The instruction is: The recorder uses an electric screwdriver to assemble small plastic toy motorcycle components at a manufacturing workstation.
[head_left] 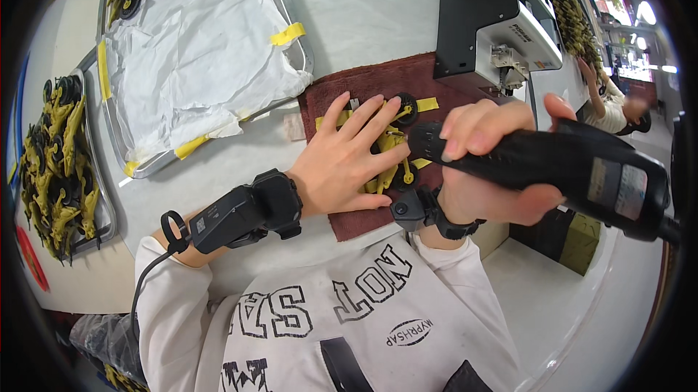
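Precariously, the left hand (347, 162) lay spread flat across a yellow wheeled toy (393, 154) on the maroon cloth (349, 221) while the right hand (486, 163) gripped a black power screwdriver (552, 167), whose tip, had it slipped, might have struck those fingers.

Yellow black-wheeled toy (396, 152) lies flat beside black power screwdriver (552, 167).

1. A small assembly workshop, a toy line by the look of it; a long pale workbench (349, 21) runs down the room.
2. Metal trays (94, 196) hold heaps of identical yellow wheeled toy parts (54, 167); one tray is lined with taped white paper (189, 50).
3. A black and grey bench machine (494, 21) stands nearby; another worker (611, 105) sits farther along.
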The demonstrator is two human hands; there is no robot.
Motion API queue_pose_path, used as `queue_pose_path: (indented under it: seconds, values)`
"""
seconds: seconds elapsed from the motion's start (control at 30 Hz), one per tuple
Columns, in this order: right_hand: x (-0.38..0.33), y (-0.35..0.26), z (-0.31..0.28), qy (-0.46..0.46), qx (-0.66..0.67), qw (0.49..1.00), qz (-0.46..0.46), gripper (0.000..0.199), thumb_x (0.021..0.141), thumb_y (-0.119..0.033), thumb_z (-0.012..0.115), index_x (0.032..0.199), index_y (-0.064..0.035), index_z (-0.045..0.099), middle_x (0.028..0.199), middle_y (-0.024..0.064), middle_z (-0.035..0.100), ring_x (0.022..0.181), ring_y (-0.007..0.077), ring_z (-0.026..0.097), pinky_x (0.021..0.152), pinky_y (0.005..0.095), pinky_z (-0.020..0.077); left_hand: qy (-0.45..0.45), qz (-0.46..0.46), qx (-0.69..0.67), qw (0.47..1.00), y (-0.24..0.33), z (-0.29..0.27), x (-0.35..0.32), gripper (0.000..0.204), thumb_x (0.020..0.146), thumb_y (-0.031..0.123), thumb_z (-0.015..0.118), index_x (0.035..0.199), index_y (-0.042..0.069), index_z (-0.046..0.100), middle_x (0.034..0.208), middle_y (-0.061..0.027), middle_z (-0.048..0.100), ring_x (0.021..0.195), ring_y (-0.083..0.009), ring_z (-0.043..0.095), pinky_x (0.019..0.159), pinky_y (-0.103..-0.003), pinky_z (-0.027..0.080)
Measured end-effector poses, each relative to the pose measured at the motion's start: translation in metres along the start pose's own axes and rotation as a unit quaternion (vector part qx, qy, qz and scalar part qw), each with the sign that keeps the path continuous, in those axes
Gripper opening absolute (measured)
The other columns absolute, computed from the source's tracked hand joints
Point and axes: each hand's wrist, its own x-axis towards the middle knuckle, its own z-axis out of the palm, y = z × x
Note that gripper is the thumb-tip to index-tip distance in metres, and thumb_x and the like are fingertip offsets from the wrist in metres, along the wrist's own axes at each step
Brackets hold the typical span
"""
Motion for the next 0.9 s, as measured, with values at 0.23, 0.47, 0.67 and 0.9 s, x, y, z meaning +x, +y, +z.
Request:
queue_pose_path:
  seconds: [0.23, 0.47, 0.67, 0.9]
  values:
    - [0.002, 0.01, 0.014, -0.005, -0.115, 0.986, 0.123, 0.073, 0.08, -0.06, 0.06, 0.12, -0.0061, 0.031, 0.07, 0.0074, 0.052, 0.049, 0.0176, 0.05, 0.047, 0.0303, 0.0445, 0.005, 0.006, -0.008, 1.0, -0.003, 0.002, 0.002, 0.053, 0.063, 0.04, 0.073, 0.11, 0.019, 0.061, 0.137, -0.02, 0.036, 0.127, -0.0374, 0.034, 0.104, -0.056, 0.024]
    - [0.006, 0.0, -0.011, -0.104, -0.05, 0.993, 0.012, 0.062, 0.086, -0.052, 0.055, 0.121, -0.0053, 0.034, 0.066, 0.009, 0.051, 0.048, 0.0198, 0.05, 0.049, 0.0357, 0.0443, -0.003, -0.019, 0.001, 1.0, -0.004, 0.0, 0.0, 0.056, 0.065, 0.047, 0.071, 0.112, 0.02, 0.057, 0.137, -0.0176, 0.038, 0.126, -0.0357, 0.037, 0.103, -0.056, 0.023]
    - [0.072, -0.027, -0.068, 0.255, -0.28, 0.916, -0.129, 0.056, 0.088, -0.049, 0.048, 0.118, -0.0018, 0.042, 0.061, 0.0084, 0.052, 0.045, 0.0181, 0.048, 0.045, 0.0311, 0.0421, -0.019, -0.014, 0.024, 0.999, -0.003, 0.001, 0.004, 0.066, 0.067, 0.051, 0.069, 0.122, 0.02, 0.051, 0.14, -0.0162, 0.036, 0.127, -0.0341, 0.036, 0.104, -0.055, 0.022]
    - [0.08, -0.013, -0.08, 0.296, -0.296, 0.905, -0.07, 0.039, 0.09, -0.036, 0.053, 0.106, -0.001, 0.045, 0.064, 0.0101, 0.051, 0.052, 0.0191, 0.049, 0.052, 0.0318, 0.043, -0.003, -0.015, 0.021, 1.0, 0.0, -0.001, 0.004, 0.067, 0.066, 0.048, 0.072, 0.121, 0.017, 0.05, 0.136, -0.0168, 0.037, 0.124, -0.0331, 0.038, 0.103, -0.054, 0.025]
